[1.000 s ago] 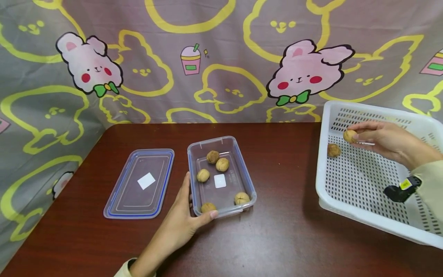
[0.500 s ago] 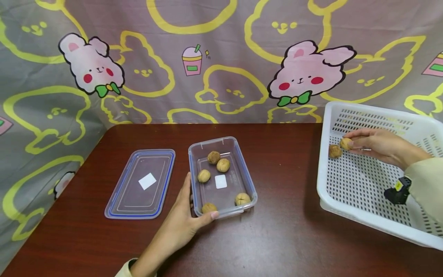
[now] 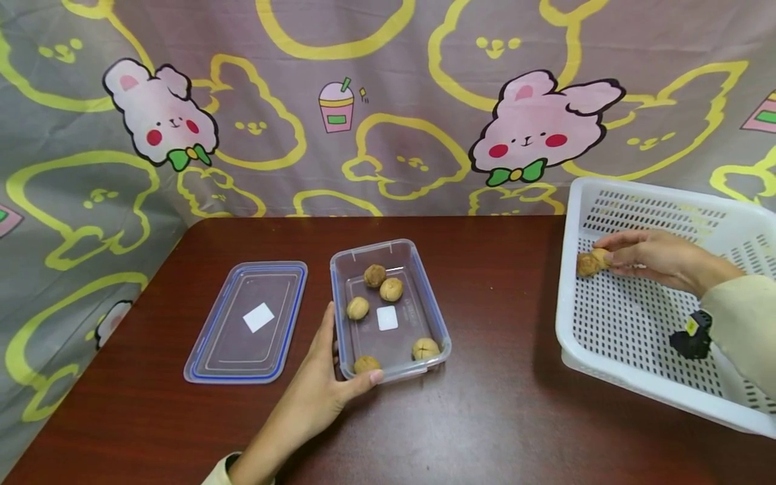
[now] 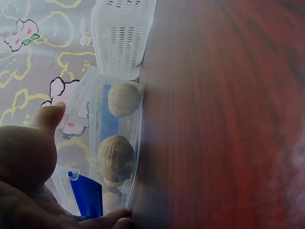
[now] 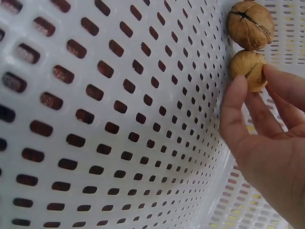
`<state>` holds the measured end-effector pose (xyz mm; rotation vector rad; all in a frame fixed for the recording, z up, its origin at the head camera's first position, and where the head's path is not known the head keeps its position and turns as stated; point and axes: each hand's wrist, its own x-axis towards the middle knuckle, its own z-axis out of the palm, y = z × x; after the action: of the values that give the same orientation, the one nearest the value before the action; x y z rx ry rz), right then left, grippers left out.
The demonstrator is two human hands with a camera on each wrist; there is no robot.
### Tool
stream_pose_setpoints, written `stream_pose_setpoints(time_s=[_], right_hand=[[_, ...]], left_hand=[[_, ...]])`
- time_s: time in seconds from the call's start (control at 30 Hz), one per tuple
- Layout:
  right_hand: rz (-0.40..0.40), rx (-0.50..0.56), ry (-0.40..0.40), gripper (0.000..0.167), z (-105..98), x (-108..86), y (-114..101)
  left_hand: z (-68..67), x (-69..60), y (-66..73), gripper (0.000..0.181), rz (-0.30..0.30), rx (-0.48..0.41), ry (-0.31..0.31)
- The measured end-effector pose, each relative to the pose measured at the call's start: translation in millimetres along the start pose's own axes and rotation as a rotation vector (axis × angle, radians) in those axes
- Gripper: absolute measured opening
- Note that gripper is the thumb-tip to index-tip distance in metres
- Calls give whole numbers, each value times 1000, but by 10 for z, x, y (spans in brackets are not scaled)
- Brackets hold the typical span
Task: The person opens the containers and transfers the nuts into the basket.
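Note:
My right hand (image 3: 669, 261) is inside the white perforated basket (image 3: 565, 316) and pinches a pale walnut (image 5: 248, 70) between thumb and fingers. Beside that nut, touching or nearly so, sits a darker walnut (image 5: 250, 25) with a cracked top, near the basket's left wall. At the middle of the table my left hand (image 3: 321, 391) holds the near left corner of a clear plastic box (image 3: 433, 303), thumb over its front rim. Several walnuts (image 3: 391, 289) lie in the box around a white square label (image 3: 386, 318). In the left wrist view, walnuts (image 4: 116, 158) show through its wall.
A clear lid (image 3: 227, 343) with a blue seal and a white square lies left of the box on the dark red table (image 3: 497, 377). A patterned cloth (image 3: 400, 87) hangs behind. A black wrist device (image 3: 692, 337) is at the right cuff.
My right hand has moved left and down inside the basket, bringing the pinched walnut from above the floor to beside the darker one. The left hand and the box have stayed put.

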<state>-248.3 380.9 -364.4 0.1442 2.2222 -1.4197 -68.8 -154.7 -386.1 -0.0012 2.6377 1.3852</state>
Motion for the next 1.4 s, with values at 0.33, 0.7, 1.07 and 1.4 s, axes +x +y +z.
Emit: stream_pose_setpoints(time_s=[0.33,0.7,1.07,1.4], right_hand=[[-21,-106,35,32,-30,-28,54],[-95,-168,107,25,-23,-112,-96],[-173,-100,213,23,57,-230,-355],[-298,-24,191,27,256,-337,-806]], left_hand=[[12,2,-1,128,3,-1,0],[16,-5,-4,128,3,10,2],[16,-4,-21,128,4,17,3],[3,5,-3,128,2,19,6]])
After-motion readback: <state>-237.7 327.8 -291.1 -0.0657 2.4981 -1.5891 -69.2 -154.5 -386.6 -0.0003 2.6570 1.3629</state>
